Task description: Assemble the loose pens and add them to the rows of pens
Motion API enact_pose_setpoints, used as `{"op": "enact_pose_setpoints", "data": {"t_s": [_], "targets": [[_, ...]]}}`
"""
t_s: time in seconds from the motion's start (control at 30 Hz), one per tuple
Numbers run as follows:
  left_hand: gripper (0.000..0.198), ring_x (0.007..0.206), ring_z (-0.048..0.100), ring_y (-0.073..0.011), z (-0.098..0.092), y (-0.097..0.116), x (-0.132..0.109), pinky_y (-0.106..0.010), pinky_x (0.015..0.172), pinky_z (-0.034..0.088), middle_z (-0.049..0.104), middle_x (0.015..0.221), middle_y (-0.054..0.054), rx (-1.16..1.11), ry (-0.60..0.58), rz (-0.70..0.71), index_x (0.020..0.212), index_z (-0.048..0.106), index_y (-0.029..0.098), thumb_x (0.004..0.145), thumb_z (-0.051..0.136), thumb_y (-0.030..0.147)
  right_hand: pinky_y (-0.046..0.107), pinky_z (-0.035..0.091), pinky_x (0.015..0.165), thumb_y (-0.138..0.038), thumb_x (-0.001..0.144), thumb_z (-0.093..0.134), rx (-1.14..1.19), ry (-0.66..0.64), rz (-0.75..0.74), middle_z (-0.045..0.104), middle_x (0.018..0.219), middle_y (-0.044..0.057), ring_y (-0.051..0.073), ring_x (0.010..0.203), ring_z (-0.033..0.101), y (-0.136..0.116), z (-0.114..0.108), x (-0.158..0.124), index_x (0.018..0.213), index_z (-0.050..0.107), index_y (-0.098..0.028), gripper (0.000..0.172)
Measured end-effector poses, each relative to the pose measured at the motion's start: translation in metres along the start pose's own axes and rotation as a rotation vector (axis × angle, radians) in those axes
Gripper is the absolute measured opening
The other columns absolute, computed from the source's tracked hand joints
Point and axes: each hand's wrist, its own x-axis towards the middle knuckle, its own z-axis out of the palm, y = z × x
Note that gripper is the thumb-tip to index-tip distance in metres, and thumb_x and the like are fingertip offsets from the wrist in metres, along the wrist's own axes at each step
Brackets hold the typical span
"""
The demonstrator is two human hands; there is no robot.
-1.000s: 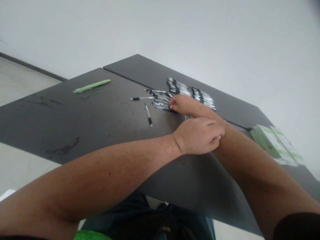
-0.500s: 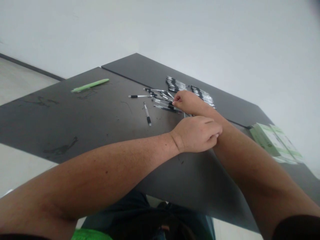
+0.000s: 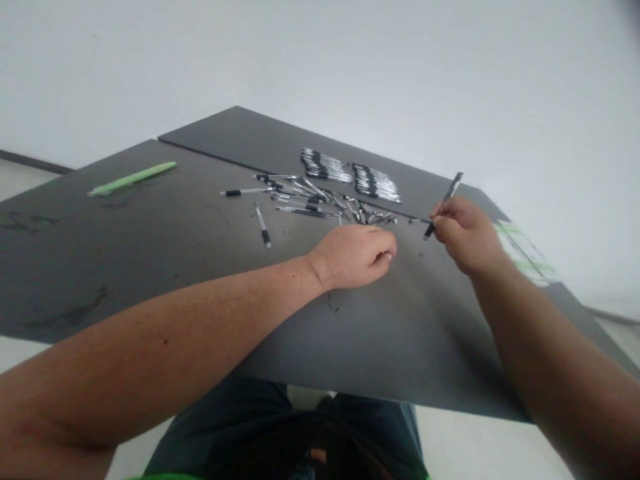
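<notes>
My right hand (image 3: pixel 463 233) is closed on a black and clear pen (image 3: pixel 445 200), held tilted above the dark table (image 3: pixel 150 253) to the right of the pile. My left hand (image 3: pixel 357 255) rests on the table with fingers curled into a loose fist; whether anything is in it I cannot make out. Just beyond it lies a loose heap of pens and small pen parts (image 3: pixel 320 200). Behind the heap, two neat rows of pens (image 3: pixel 350 175) lie side by side. One single pen (image 3: pixel 263 225) lies apart to the left.
A green pen-like stick (image 3: pixel 133 178) lies at the far left of the table. A white and green packet (image 3: pixel 525 250) sits at the right edge behind my right hand. A seam (image 3: pixel 200 150) divides two table tops. White wall behind.
My right hand has come away from the heap, moved right and lifted with a pen in it. My left hand stays in place. The view has shifted right.
</notes>
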Motion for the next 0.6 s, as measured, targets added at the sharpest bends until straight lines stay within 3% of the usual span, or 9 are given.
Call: {"op": "enact_pose_setpoints", "data": {"t_s": [0.17,0.3,0.37,0.47,0.6], "targets": [[0.018,0.095,0.077,-0.0239,-0.011,-0.013,0.004,-0.038,0.089,0.058,0.084,0.099,-0.005,0.062,-0.003,-0.091,0.1,0.078,0.02,0.099,0.06,0.017,0.038,0.046,0.067,-0.036,0.088,0.062,-0.068,0.137,-0.027,0.066,0.075,0.002,0.023,0.07,0.06,0.017,0.001,-0.027,0.086,0.064,-0.027,0.009],[0.023,0.092,0.076,-0.0237,-0.03,-0.04,0.01,-0.038,0.09,0.06,0.084,0.101,-0.006,0.139,0.17,-0.381,0.111,0.081,0.019,0.103,0.06,0.021,0.038,0.046,0.07,-0.038,0.096,0.064,-0.168,0.15,-0.113,0.067,0.078,0.003,0.025,0.075,0.063,0.022,0.001,-0.032,0.087,0.063,-0.027,0.014],[0.025,0.096,0.077,-0.0245,-0.038,-0.055,0.011,-0.039,0.095,0.06,0.085,0.108,-0.008,0.187,0.197,-0.492,0.116,0.082,0.019,0.102,0.061,0.019,0.038,0.046,0.07,-0.038,0.097,0.065,-0.179,0.137,-0.129,0.068,0.079,0.003,0.025,0.075,0.063,0.023,0.0,-0.032,0.089,0.064,-0.027,0.014],[0.027,0.104,0.079,-0.0265,-0.043,-0.072,0.01,-0.04,0.102,0.06,0.086,0.113,-0.01,0.256,0.119,-0.552,0.116,0.084,0.018,0.099,0.064,0.017,0.037,0.045,0.068,-0.039,0.097,0.066,-0.173,0.098,-0.138,0.067,0.077,0.002,0.024,0.072,0.062,0.023,0.001,-0.033,0.089,0.064,-0.027,0.014],[0.035,0.119,0.077,-0.0279,-0.041,-0.078,0.007,-0.041,0.112,0.057,0.084,0.122,-0.011,0.307,-0.16,-0.312,0.123,0.086,0.018,0.099,0.06,0.015,0.037,0.045,0.067,-0.04,0.095,0.067,-0.168,0.04,-0.133,0.068,0.076,0.003,0.025,0.071,0.061,0.016,0.002,-0.035,0.089,0.062,-0.028,0.014]]}}
